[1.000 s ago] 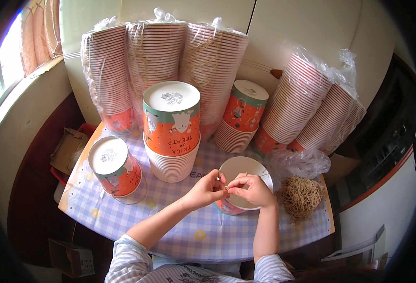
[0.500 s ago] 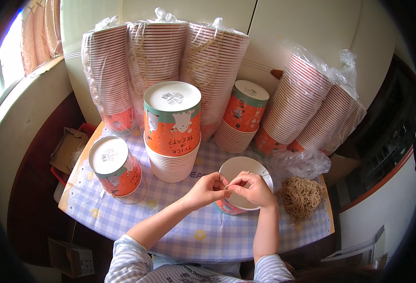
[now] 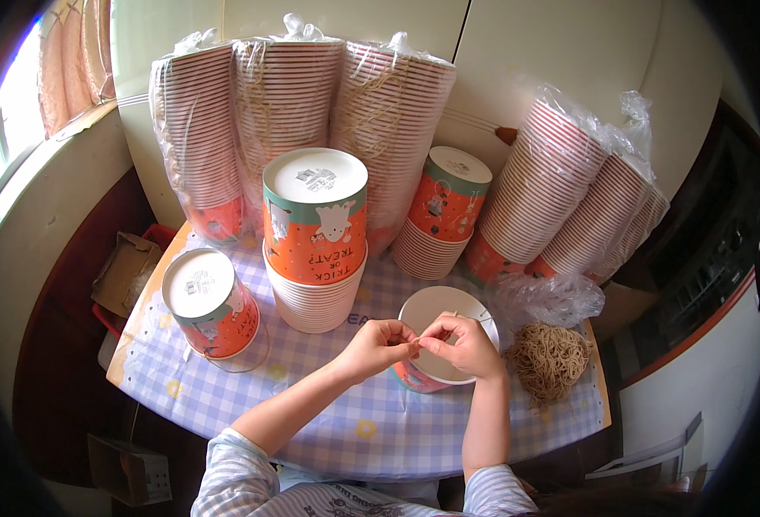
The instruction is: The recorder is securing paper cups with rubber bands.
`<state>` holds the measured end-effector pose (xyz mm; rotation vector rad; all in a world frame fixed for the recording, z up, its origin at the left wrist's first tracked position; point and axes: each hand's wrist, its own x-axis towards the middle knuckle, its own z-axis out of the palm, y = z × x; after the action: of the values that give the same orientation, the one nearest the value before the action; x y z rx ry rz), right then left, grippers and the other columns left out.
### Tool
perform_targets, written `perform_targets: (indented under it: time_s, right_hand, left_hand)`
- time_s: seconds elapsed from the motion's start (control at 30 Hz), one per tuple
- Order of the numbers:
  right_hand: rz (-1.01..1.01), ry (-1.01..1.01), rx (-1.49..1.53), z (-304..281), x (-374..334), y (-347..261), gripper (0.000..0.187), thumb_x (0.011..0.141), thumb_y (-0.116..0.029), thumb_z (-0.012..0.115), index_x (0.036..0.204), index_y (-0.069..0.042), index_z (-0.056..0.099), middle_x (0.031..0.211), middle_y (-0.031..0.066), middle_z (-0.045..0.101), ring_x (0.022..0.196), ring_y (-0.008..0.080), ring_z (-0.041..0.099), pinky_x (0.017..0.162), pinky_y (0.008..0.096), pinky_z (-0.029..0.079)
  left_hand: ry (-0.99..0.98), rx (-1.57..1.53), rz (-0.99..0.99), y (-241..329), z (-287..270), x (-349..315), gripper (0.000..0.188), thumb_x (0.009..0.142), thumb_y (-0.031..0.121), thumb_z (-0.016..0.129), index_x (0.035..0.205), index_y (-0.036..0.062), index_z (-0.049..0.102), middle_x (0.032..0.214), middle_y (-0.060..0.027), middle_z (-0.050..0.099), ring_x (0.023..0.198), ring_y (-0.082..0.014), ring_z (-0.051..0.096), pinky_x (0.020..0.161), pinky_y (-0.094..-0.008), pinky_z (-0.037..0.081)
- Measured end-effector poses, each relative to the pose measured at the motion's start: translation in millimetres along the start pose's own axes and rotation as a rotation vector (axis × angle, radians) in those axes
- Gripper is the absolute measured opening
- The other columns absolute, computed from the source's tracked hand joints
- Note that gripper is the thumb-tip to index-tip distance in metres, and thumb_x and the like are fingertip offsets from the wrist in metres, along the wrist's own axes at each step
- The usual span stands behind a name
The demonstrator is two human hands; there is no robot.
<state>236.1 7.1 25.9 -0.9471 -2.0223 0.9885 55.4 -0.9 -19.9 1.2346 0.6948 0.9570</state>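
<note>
At the bucket's (image 3: 440,305) nine o'clock, left hand (image 3: 376,348) pinches slightly lower than before; right hand (image 3: 464,347) pinches too, object unclear.

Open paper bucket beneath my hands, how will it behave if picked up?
The open paper bucket is probably light for its size, being hollow and thin-walled. It may dent if squeezed, since it looks like paperboard. Tipped over, it could roll, being round.

Open bucket (image 3: 423,306), near right: paper, smooth inside. Cord heap (image 3: 551,362), right: rough, matt, fibrous. Bag (image 3: 548,297) just beyond: clear plastic, glossy, crinkled. Surface cover (image 3: 328,431): smooth, faintly shiny. Carton (image 3: 127,271), left: matt cardboard.
</note>
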Motion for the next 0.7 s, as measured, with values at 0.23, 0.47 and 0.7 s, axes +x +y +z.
perform_targets:
  time_s: [0.23, 0.47, 0.7]
  right_hand:
    - [-0.095, 0.021, -0.066, 0.5, 0.1, -2.8, 0.004, 0.072, -0.005, 0.064, 0.075, -0.003, 0.063, 0.073, 0.0033, 0.059, 0.068, 0.0123, 0.056, 0.061, 0.0239, 0.045]
    - [-0.177, -0.005, -0.113, 0.3, 0.1, -3.3, 0.005, 0.069, -0.002, 0.064, 0.074, -0.003, 0.062, 0.072, 0.0047, 0.058, 0.068, 0.0145, 0.056, 0.061, 0.0255, 0.046]
    - [-0.100, 0.006, -0.102, 0.3, 0.2, -3.1, 0.006, 0.069, -0.002, 0.064, 0.074, -0.002, 0.061, 0.073, 0.0044, 0.057, 0.068, 0.0129, 0.055, 0.062, 0.0245, 0.045]
  left_hand:
    - [-0.004, -0.017, -0.037, 2.4, -2.0, 0.3, 0.012, 0.081, 0.007, 0.059, 0.087, -0.0033, 0.057, 0.079, -0.0067, 0.062, 0.075, -0.0103, 0.058, 0.071, -0.0229, 0.046]
    - [-0.027, -0.073, -0.086, 10.8, -2.4, -2.0, 0.012, 0.080, 0.007, 0.060, 0.088, -0.0017, 0.057, 0.081, -0.0078, 0.062, 0.077, -0.0113, 0.059, 0.074, -0.0239, 0.046]
    - [-0.019, -0.128, -0.118, 11.1, -3.5, -1.6, 0.010, 0.081, 0.007, 0.058, 0.088, -0.0004, 0.057, 0.081, -0.0072, 0.062, 0.077, -0.0108, 0.059, 0.073, -0.0239, 0.046]
